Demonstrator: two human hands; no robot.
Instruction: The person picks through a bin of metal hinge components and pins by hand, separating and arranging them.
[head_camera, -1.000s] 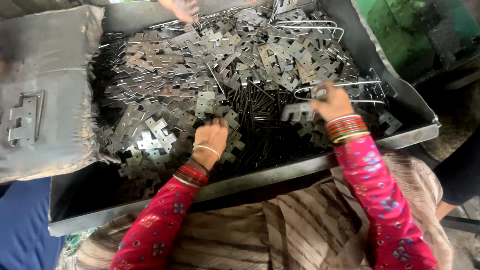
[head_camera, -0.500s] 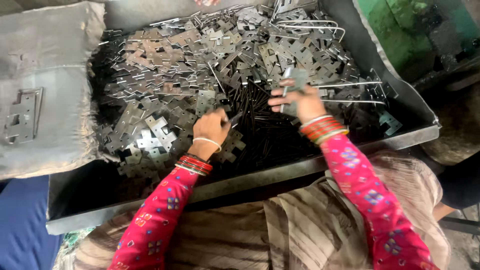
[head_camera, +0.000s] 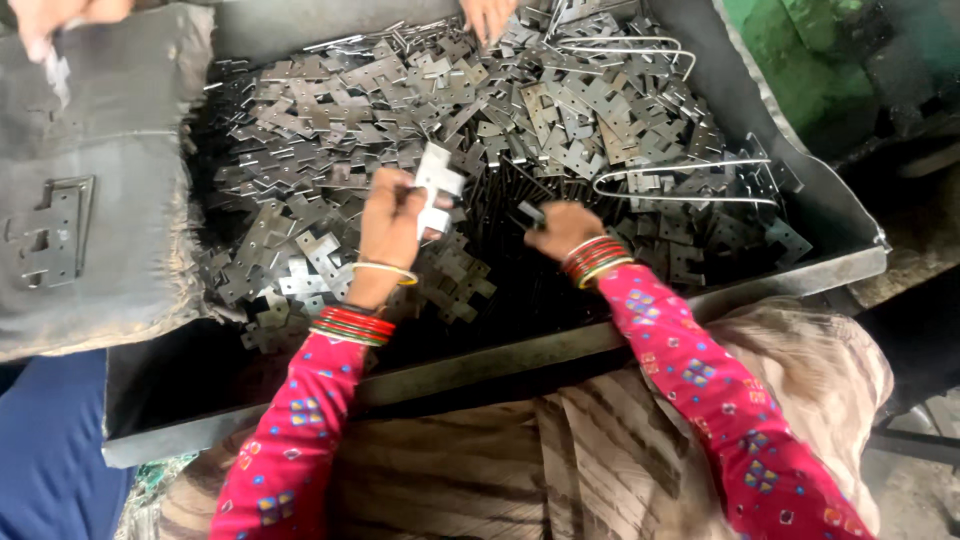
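My left hand (head_camera: 388, 228) holds a pale notched metal hinge plate (head_camera: 437, 186) upright over the tray. Just to its right, my right hand (head_camera: 562, 228) is pinched on a small dark metal piece (head_camera: 530, 213), above a heap of thin dark pins (head_camera: 500, 190) in the tray's middle. The large dark metal tray (head_camera: 520, 355) is filled with several flat grey hinge plates (head_camera: 330, 130), piled towards the back and the left. Both my wrists wear bangles, and my sleeves are pink and patterned.
Long bent wire loops (head_camera: 680, 182) lie on the plates at the right. A grey sack (head_camera: 110, 150) with one hinge plate (head_camera: 50, 235) on it lies at the left. Another person's hands (head_camera: 490, 15) reach in at the top edge. A green object (head_camera: 800, 60) stands at the back right.
My right hand carried a plate from the right side towards the middle. My left hand rose from the pile and now holds the pale plate. The two hands have come close together.
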